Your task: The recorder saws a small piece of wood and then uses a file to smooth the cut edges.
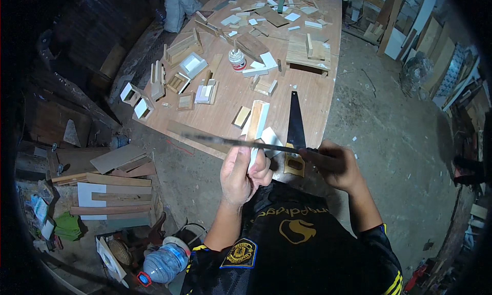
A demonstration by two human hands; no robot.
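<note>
Fingers of the left hand [237, 176] are wrapping snugly round a strip [257, 116], left of the saw [295, 121]. Right of the saw, the right hand [337, 166] is gripping a thin tool [279, 148], fingers curling tight round one end. The tool is crossing the strip, but I'm not making out whether they're touching. Beyond the saw, to its left, a jar [237, 62] is standing.

Jar [238, 61] midway on table [225, 116]; boxes [193, 64] along its left, scraps [271, 16] toward far end, saw [295, 118] at near right corner. Left of table, boards [114, 211]; right, planks [426, 41]. Strip [260, 116] in left hand [243, 174], at table's near edge.
</note>
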